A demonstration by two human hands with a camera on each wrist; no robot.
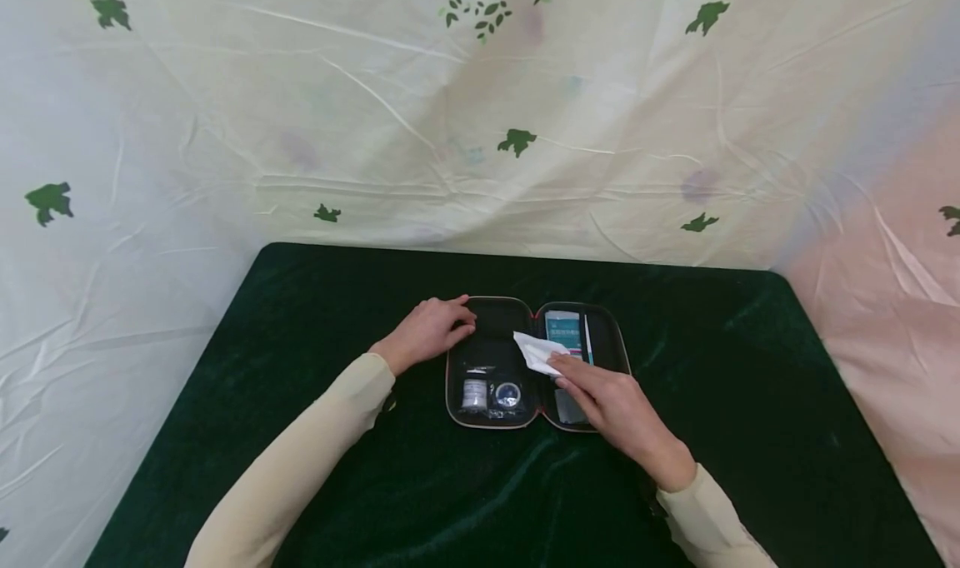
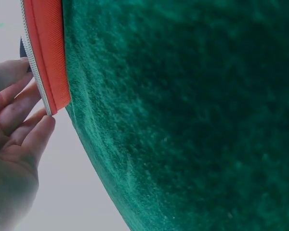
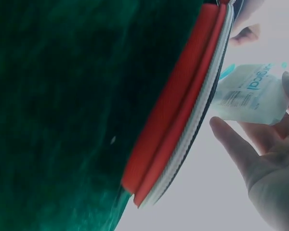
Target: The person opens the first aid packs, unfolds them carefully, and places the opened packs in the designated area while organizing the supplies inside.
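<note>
An open zip case (image 1: 493, 347), black inside with a red zipped side, lies flat on the table. My left hand (image 1: 432, 331) grips its upper left rim; in the left wrist view the fingers (image 2: 20, 108) meet the zip edge. Over the case's right half, my right hand (image 1: 611, 401) pinches a white packet (image 1: 538, 352) between thumb and fingers. Print reading "surgical" shows on this packet (image 3: 250, 94) in the right wrist view. Beneath it in the case lie a teal-and-white packet (image 1: 562, 326) and a thin white stick (image 1: 588, 339).
In the case's lower left are a small white roll (image 1: 474, 393) and a round roll (image 1: 507, 396) in clear wrapping. A grey packet (image 1: 568, 406) sits lower right, partly hidden by the right hand. Dark green velvet cloth (image 1: 352, 485) covers the table, with a pale leaf-patterned curtain (image 1: 420, 135) behind.
</note>
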